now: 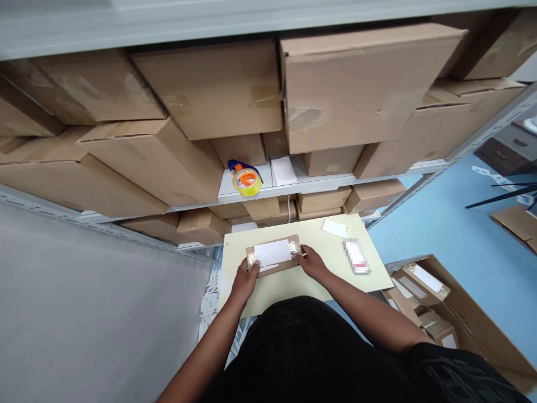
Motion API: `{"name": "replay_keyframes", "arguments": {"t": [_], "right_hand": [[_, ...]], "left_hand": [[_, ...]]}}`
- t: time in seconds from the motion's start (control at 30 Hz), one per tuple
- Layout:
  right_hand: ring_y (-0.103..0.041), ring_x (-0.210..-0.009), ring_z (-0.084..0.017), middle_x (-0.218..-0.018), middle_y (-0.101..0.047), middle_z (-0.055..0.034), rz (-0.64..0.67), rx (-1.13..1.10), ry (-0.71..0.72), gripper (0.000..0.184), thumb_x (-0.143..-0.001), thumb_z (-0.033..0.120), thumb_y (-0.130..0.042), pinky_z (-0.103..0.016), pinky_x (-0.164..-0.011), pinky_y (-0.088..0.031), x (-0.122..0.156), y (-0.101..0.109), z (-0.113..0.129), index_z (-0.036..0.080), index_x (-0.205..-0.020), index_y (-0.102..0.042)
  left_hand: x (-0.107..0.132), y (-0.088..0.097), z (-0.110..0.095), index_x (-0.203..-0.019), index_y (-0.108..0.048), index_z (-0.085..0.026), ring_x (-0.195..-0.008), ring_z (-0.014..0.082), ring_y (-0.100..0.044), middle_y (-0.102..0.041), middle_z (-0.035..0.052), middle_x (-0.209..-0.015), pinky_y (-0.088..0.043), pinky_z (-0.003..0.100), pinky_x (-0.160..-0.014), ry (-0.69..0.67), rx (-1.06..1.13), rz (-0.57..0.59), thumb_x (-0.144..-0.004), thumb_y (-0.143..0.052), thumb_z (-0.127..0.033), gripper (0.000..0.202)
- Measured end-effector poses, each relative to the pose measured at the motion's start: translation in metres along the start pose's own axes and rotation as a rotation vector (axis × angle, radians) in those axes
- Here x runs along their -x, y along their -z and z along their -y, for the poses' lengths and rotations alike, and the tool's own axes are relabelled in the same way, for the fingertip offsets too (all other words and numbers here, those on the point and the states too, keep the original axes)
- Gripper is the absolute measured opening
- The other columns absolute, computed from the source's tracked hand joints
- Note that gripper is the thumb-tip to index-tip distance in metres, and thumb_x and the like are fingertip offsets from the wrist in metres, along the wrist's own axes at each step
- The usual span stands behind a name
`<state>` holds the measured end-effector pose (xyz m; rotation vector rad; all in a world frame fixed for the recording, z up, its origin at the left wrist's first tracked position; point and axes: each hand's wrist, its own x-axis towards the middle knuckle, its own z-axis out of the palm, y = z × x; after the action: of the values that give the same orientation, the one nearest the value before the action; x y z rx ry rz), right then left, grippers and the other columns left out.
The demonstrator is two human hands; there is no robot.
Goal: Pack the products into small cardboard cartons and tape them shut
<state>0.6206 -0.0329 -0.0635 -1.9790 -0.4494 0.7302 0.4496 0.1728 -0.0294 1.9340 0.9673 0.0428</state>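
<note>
A small flat cardboard box (268, 271) is held over the pale yellow table (302, 285), with a blank white label (272, 253) on its upper face and shiny clear tape at both ends. My left hand (245, 281) grips its left end, thumb on top near the label. At the right end, my right hand (311, 262) grips the box by its edge, thumb also on top. The fingers beneath the box are hidden. To the right on the table lie a white slip (334, 228) and a blurred-out pale item (356, 256).
A tape dispenser with yellow tape (247, 181) and a white stack of paper (283, 170) sit on the shelf ahead (327, 182), among large cartons (356, 95). A big open carton (482, 330) holding labelled boxes stands at right. White scraps (210, 305) lie on the floor at left.
</note>
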Motion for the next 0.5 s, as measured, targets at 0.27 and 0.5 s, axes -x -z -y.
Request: {"name": "replay_keyframes", "arguments": {"t": [0.27, 0.5], "right_hand": [[-0.064, -0.082, -0.021, -0.105, -0.07, -0.0026, -0.207, -0.089, -0.026, 0.041, -0.088, 0.058, -0.057, -0.033, -0.076, -0.048, 0.019, 0.048, 0.022, 0.025, -0.11, -0.066], [-0.064, -0.083, -0.021, -0.106, -0.07, -0.0032, -0.545, -0.158, -0.127, 0.044, -0.088, 0.059, -0.056, -0.033, -0.075, -0.049, 0.065, 0.092, 0.007, 0.025, -0.114, -0.065]], "left_hand": [[-0.014, -0.006, -0.059, -0.14, -0.054, -0.022, -0.105, 0.0246, -0.069, -0.07, 0.0098, -0.127, -0.055, 0.032, -0.082, -0.155, 0.012, 0.078, -0.097, -0.044, -0.059, 0.058], [-0.04, -0.046, -0.125, -0.146, -0.051, -0.024, -0.108, 0.0258, -0.066, -0.07, 0.0086, -0.125, -0.05, 0.035, -0.091, -0.385, -0.09, 0.26, -0.098, -0.047, -0.052, 0.056]]}}
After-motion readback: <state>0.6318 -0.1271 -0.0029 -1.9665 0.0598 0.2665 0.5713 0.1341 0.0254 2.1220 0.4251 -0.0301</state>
